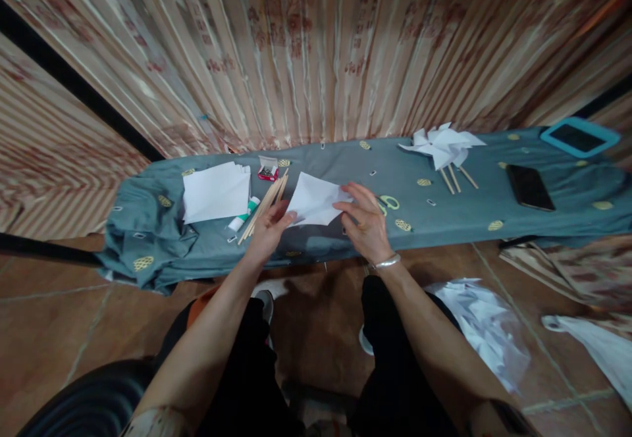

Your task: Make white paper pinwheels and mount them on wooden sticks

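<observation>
Both my bare forearms reach forward and point toward each other. My left hand (269,230) is turned palm inward, with fingers stretched out. My right hand (364,223) is palm down, fingers spread and slightly bent.

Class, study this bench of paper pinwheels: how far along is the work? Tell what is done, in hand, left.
Done: a few white pinwheels on sticks lie at the far right. In hand: the left hand and right hand hold one folded white sheet on the cloth. Left, it seems: a paper stack, loose sticks, glue stick and small red box lie beside it.
</observation>
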Tool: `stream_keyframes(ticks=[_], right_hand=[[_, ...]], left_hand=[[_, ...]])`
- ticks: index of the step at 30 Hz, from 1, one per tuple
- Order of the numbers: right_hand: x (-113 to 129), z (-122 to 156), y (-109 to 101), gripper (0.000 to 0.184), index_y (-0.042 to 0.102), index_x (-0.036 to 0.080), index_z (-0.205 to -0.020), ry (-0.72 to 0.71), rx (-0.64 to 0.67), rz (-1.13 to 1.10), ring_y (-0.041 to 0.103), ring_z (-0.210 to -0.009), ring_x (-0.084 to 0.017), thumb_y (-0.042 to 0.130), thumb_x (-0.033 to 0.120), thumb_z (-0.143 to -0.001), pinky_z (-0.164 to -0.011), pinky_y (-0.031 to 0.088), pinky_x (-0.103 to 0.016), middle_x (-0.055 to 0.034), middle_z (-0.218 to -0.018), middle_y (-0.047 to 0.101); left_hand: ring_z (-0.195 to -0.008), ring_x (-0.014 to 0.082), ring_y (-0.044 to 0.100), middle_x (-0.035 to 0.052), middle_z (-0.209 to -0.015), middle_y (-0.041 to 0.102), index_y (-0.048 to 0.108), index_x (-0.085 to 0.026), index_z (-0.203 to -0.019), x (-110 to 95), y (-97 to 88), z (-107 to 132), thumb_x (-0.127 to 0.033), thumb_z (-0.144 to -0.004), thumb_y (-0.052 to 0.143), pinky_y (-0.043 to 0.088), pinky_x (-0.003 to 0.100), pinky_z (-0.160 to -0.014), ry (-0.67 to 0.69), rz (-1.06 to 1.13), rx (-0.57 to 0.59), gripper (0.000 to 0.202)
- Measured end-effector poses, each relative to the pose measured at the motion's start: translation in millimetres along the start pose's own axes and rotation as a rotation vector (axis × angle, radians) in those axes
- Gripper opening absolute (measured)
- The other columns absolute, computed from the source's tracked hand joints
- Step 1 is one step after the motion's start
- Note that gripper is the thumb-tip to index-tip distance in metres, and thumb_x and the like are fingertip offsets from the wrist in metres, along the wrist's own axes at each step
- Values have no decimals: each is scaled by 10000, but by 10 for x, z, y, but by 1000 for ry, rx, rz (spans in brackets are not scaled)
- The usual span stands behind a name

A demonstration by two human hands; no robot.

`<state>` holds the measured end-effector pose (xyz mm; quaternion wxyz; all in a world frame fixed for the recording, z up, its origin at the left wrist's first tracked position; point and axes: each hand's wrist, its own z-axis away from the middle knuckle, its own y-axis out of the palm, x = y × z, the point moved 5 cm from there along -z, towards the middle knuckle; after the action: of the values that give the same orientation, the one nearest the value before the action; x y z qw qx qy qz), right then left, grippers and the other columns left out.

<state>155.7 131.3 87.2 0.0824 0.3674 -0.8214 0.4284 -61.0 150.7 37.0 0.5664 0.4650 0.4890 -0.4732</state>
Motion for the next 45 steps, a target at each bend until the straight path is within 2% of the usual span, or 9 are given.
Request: stream_keyframes(ticks=[4,7,12,15,19,25,31,39,45], right_hand=[[52,-2,-131,297,724,238,-925,-17,-41,59,451,-1309,-236,454,130,-862,-1052,425,-490,-69,-1291,601],[57,15,-151,331,702,242,-1008,-26,-34,75,428,-1329,-227,423,124,-876,-1069,410,-481,-68,-1321,577],[-354,70,-171,445,498,151,-1337,142,-10,166,469,-1284,-277,403,212,-906,-1048,411,-498,-166,-1386,516],[-783,99,-210,452,528,57,-1287,282,43,350,534,-1186,-355,439,231,-880,-958,445,-524,-248,-1277,584],[-1168,135,-172,385,624,43,-1165,446,340,576,640,-956,-359,459,247,-884,-818,487,-462,-259,-1056,677],[-1031,104,-109,330,660,83,-1107,388,491,688,650,-937,-306,473,249,-892,-801,466,-356,-221,-1017,696],[-1002,52,-60,330,654,93,-1108,486,563,677,685,-915,-288,474,235,-871,-741,462,-319,-207,-982,714],[-1223,91,-126,266,710,180,-964,732,388,280,693,-922,-254,649,279,-725,-747,499,-316,-102,-969,748],[-985,146,68,287,697,179,-860,1035,229,-720,678,-657,-141,780,232,-590,-505,493,-187,-48,-773,740]], left_hand=[[-766,230,714,120,-795,739,706,-116,-840,55,67,167,-469,-565,816,547,267,-597,-280,81,135,461],[-672,195,702,111,-732,734,712,-113,-757,88,91,232,-430,-524,847,510,221,-517,-332,96,149,417],[-638,190,676,66,-736,735,733,-138,-761,118,48,146,-352,-448,871,541,276,-562,-250,123,15,404],[-603,175,653,51,-690,722,734,-124,-745,58,5,80,-346,-435,867,535,292,-602,-160,161,-97,404],[-574,140,611,18,-670,709,747,-126,-765,-93,-30,19,-343,-473,849,498,266,-604,-25,146,-166,378],[-550,118,554,-10,-615,671,744,-123,-708,-250,-92,-38,-336,-483,840,447,246,-568,82,85,-240,324],[-543,116,548,2,-629,678,743,-127,-706,-335,-90,-9,-316,-467,838,447,244,-554,68,143,-264,320],[-551,101,523,-14,-617,658,730,-124,-689,-447,-306,-38,-309,-522,821,433,227,-564,190,127,-333,265],[-573,98,520,-17,-630,653,712,-132,-665,-511,-417,-84,-317,-531,817,441,223,-581,247,162,-386,252]])
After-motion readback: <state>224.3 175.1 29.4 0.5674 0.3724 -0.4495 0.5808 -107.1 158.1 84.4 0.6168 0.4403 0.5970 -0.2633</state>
